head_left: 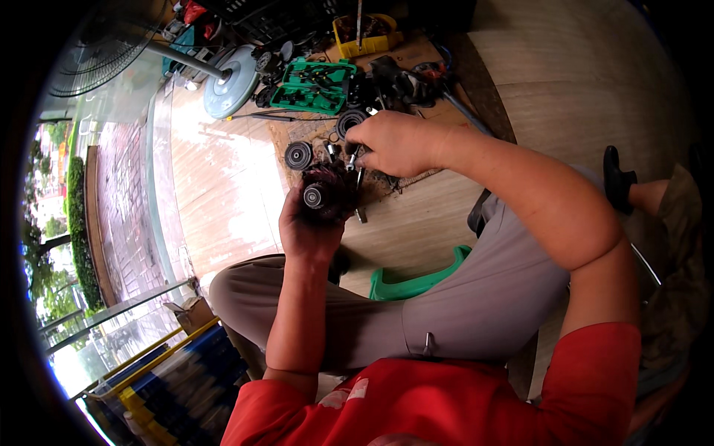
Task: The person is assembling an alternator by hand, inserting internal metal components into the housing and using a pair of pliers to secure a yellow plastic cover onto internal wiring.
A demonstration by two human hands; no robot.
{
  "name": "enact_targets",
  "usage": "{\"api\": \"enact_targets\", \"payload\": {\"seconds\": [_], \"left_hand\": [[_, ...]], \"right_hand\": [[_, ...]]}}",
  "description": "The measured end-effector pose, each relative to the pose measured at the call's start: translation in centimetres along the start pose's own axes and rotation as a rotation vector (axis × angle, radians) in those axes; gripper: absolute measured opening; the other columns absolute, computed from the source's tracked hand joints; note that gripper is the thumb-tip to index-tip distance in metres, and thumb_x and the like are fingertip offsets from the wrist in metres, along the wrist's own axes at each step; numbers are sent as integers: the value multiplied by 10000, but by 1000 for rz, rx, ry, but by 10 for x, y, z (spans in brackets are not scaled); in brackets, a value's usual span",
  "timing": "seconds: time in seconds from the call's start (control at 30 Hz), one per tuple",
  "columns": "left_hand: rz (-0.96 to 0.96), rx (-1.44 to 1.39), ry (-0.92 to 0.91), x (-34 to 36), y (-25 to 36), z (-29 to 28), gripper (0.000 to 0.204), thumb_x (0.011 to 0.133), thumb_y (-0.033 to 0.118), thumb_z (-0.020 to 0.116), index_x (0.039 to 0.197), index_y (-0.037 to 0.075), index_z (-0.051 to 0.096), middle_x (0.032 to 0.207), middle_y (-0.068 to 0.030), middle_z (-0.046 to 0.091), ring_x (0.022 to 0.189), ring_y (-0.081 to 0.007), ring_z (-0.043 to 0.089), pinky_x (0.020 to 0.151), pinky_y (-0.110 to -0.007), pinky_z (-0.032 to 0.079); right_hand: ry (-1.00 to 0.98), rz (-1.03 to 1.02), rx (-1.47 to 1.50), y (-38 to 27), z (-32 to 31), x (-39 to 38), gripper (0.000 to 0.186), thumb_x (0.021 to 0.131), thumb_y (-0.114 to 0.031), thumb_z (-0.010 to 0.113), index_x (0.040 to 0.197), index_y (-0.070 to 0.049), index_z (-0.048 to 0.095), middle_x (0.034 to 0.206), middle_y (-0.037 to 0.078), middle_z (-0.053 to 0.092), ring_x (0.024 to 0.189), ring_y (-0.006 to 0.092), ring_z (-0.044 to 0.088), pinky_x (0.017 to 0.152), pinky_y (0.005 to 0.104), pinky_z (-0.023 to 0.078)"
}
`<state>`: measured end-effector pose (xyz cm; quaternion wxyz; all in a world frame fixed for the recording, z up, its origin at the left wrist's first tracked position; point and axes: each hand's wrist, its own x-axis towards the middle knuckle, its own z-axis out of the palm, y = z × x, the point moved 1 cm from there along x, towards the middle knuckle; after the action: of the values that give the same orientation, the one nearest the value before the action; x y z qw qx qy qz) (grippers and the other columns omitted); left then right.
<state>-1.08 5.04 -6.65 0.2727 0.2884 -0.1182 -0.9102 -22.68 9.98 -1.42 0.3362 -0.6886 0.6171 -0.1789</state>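
Observation:
My left hand (309,236) is closed around a dark, greasy machine part (329,186) from below, its round grey bearing-like end (314,195) turned up. Just right of it, my right hand (398,143) reaches in with thumb and fingers bent together. At its fingertips is a small silver metal tool (351,160), its end close to the dark part; the fingers hide its rest. A grooved black pulley (298,155) lies on the stained cardboard beyond my left hand. Another dark ring-shaped part (350,123) rests beyond my right fingertips.
An opened green tool case (312,85) lies farther off, with a yellow bin (364,36) of parts behind it. A fan's round base (232,82) stands at far left. A green plastic stool (420,281) is near my legs. Someone's shoe (617,180) shows at right.

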Motion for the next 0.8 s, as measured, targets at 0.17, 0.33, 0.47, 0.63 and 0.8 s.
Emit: {"api": "enact_targets", "payload": {"seconds": [0.17,0.33,0.47,0.63,0.8], "left_hand": [[38,92,48,-1,-4,10,409,947,338,446,1236,62,533,1186,-139,596,1067,-299,570,878,-459,450],[2,3,-97,2,2,0,415,958,319,442,1238,28,537,1241,-178,579,1169,-347,539,1047,-523,390],[28,0,-11,0,0,4,403,965,302,431,1227,16,542,1241,-185,579,1177,-350,536,1060,-528,381],[20,-19,8,0,1,5,398,967,293,430,1225,11,543,1233,-194,581,1176,-351,537,1059,-530,382],[-48,-3,-49,1,3,3,391,962,280,441,1221,5,543,1226,-192,586,1166,-350,546,1047,-517,397]], "right_hand": [[1,-124,151,12,20,8,418,810,-82,588,1214,14,543,1077,232,628,1045,366,597,910,405,469],[-27,-138,321,13,26,6,498,784,-42,552,1276,13,506,1109,237,625,1048,351,602,919,384,468],[-56,-140,293,13,23,7,444,803,-51,556,1245,-8,548,1076,235,634,1005,345,616,897,391,474],[-21,-80,123,10,10,5,274,857,-86,575,1120,-42,640,1007,212,649,956,357,618,848,418,482],[114,-126,-217,18,6,5,146,855,-83,574,972,-56,657,883,153,651,897,334,628,783,433,492]]}}
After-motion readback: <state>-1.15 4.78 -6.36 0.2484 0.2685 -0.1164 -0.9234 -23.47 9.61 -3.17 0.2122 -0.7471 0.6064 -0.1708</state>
